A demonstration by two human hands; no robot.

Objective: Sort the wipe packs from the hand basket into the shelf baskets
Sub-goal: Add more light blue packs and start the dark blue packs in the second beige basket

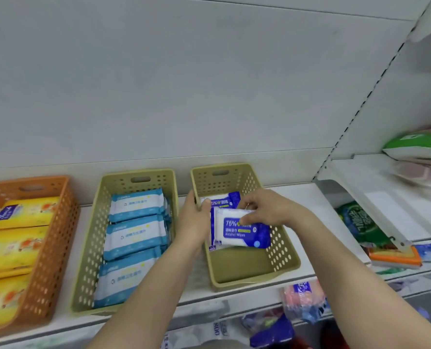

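Both hands are inside or at the right beige basket (283, 253), which stands on the white shelf (317, 197). The right hand (267, 210) comes from the right side and its fingers are curled down on the far edge of a white and blue alcohol wipe pack (242, 231), pinching it between thumb and fingers. This pack lies in the far half of the basket, partly on top of another blue pack (228, 199) of the same kind that is seen behind it. The left hand (194, 220) is at the left wall of the same basket, the thumb curled over the rim toward the inside and touching the left end of the packs, the other fingers outside the wall, so it grips the basket wall. The near half of this basket shows its bare bottom. Just beside it on the left stands the middle beige basket (88, 250), filled with white and light blue wipe packs (136, 238) in a row. More to the left is an orange basket (50, 248) with yellow wipe packs (15, 248). The hand basket cannot be seen clearly. On the neighbour shelf at right lie a green and white pack (418, 147) and a dark green pack (360, 224)
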